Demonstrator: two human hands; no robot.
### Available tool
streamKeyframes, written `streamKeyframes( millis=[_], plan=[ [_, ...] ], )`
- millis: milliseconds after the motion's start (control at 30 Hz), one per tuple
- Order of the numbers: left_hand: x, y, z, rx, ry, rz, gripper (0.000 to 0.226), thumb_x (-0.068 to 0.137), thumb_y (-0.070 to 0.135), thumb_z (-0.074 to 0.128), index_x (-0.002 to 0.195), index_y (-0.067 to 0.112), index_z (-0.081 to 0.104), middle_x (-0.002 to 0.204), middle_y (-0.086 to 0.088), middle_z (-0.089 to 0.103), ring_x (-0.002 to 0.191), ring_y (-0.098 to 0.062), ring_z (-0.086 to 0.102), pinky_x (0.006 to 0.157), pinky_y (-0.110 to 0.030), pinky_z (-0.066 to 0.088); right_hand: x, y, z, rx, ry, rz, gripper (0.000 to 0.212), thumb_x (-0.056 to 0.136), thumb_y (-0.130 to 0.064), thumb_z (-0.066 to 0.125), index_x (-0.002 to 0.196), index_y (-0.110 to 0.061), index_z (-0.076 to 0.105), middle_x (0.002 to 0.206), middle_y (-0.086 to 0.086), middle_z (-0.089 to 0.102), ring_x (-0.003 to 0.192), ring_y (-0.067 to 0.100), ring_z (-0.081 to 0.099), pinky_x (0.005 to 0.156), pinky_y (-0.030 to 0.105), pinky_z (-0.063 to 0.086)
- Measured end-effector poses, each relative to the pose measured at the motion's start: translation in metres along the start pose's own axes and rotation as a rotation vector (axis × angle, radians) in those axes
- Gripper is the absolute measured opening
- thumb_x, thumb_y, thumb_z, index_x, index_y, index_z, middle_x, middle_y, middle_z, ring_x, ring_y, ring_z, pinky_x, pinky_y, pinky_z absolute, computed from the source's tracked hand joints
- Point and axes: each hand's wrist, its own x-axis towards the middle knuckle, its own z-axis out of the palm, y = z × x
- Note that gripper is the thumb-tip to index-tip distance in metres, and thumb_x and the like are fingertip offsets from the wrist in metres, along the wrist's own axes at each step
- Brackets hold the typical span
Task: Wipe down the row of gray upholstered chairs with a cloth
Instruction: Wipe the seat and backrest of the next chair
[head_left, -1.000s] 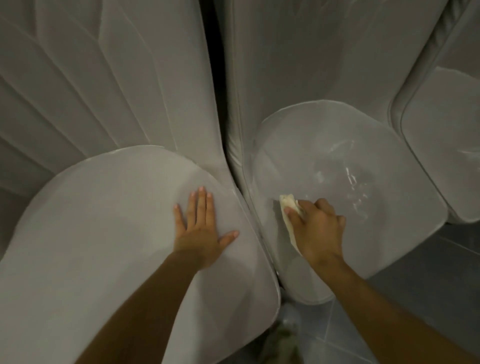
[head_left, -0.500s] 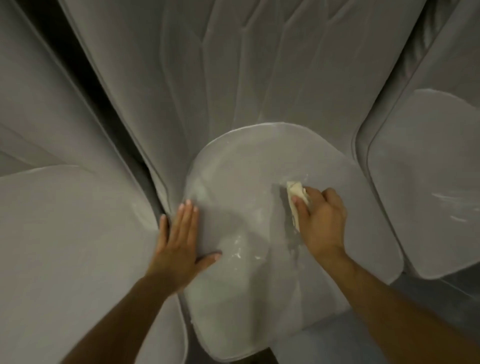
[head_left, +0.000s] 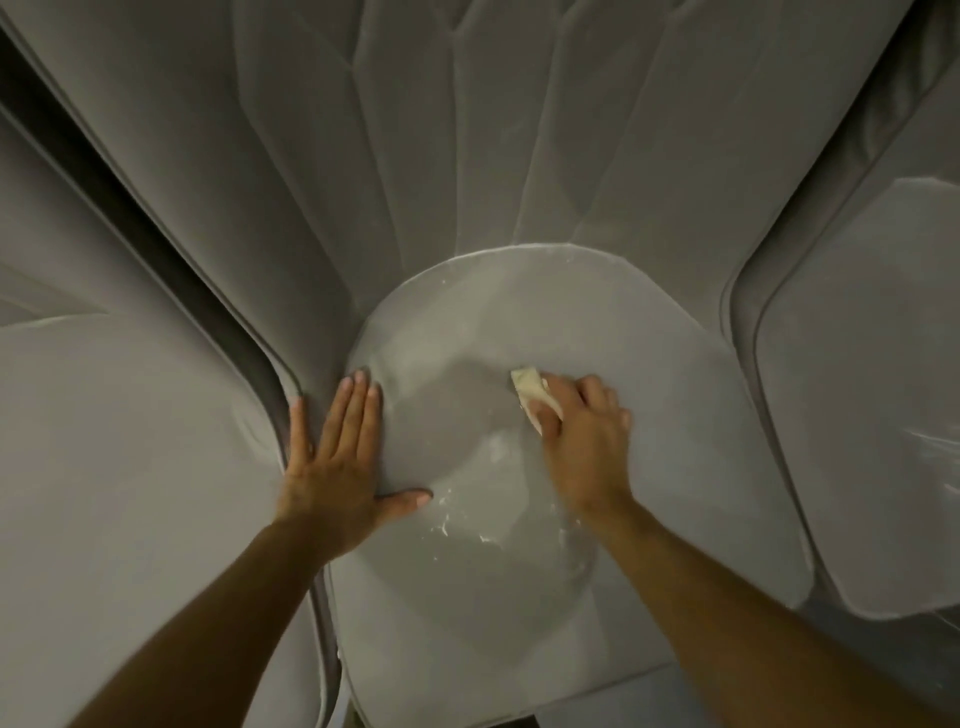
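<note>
The right hand (head_left: 582, 441) curls round a cream cloth (head_left: 530, 387) pressed on the middle of the centre seat (head_left: 675, 467), likely mid-scrub. The left hand (head_left: 337, 467) lies flat, fingers straight and together, on that seat's left edge, seemingly bracing the lean. The left seat (head_left: 130, 467) and right seat (head_left: 857, 415) crowd close, and the fluted backrest (head_left: 467, 130) walls the far side.

The middle chair seat (head_left: 675, 493) is carrying everything. The left hand (head_left: 337, 467) is lying flat on its left edge, fingers (head_left: 358, 410) straight, beside the neighbouring seat (head_left: 130, 467). The right hand (head_left: 582, 441) is gripping a pale cloth (head_left: 532, 392) against its centre. White flecks (head_left: 444, 527) are lying nearer the front.
</note>
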Motion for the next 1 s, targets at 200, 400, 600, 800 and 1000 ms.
streamKeyframes(
  millis=[200, 400, 600, 800, 1000],
  plan=[
    [0.005, -0.002, 0.004, 0.021, -0.017, 0.058, 0.107, 0.085, 0.081, 0.013, 0.147, -0.005, 0.022, 0.152, -0.023, 0.024, 0.146, -0.022, -0.009, 0.116, -0.044, -0.01, 0.046, 0.029, -0.019, -0.076, 0.052, 0.253, 0.031, 0.091, -0.021, 0.051, 0.119, -0.012, 0.061, 0.106, 0.02, 0.052, 0.097, 0.036, 0.048, 0.081, 0.037, 0.027],
    [0.009, 0.003, 0.004, 0.036, 0.03, 0.023, 0.109, 0.076, 0.085, -0.003, 0.147, 0.002, -0.008, 0.155, -0.017, -0.009, 0.143, -0.029, -0.008, 0.107, -0.042, -0.031, -0.014, -0.038, 0.018, -0.04, -0.055, 0.017, 0.035, 0.08, -0.034, 0.042, 0.096, -0.021, 0.07, 0.084, 0.009, 0.059, 0.071, 0.031, 0.055, 0.066, 0.035, 0.032],
    [0.013, 0.001, 0.002, -0.022, -0.064, 0.019, 0.111, 0.049, 0.088, -0.02, 0.126, 0.013, -0.046, 0.132, -0.003, -0.053, 0.12, -0.018, -0.05, 0.082, -0.039, -0.049, -0.003, -0.033, -0.004, 0.106, -0.099, -0.051, 0.029, 0.083, -0.021, 0.057, 0.11, -0.02, 0.069, 0.088, 0.012, 0.055, 0.081, 0.033, 0.054, 0.074, 0.04, 0.041],
    [0.009, 0.009, 0.001, -0.051, 0.027, 0.001, 0.111, 0.08, 0.085, 0.01, 0.149, -0.003, 0.007, 0.156, -0.019, 0.008, 0.144, -0.027, 0.006, 0.113, -0.038, -0.023, 0.025, 0.049, -0.059, -0.015, 0.088, 0.041, 0.03, 0.09, -0.018, 0.053, 0.118, -0.017, 0.062, 0.103, 0.018, 0.054, 0.093, 0.035, 0.049, 0.079, 0.045, 0.042],
    [0.029, 0.047, -0.005, -0.221, 0.085, -0.159, 0.114, 0.065, 0.091, 0.004, 0.141, 0.012, -0.026, 0.147, -0.001, -0.033, 0.138, -0.018, -0.03, 0.107, -0.032, -0.031, 0.074, 0.109, -0.07, -0.165, 0.036, 0.002, 0.029, 0.075, -0.001, 0.071, 0.104, -0.004, 0.068, 0.083, 0.022, 0.056, 0.074, 0.041, 0.056, 0.063, 0.041, 0.046]
  ],
)
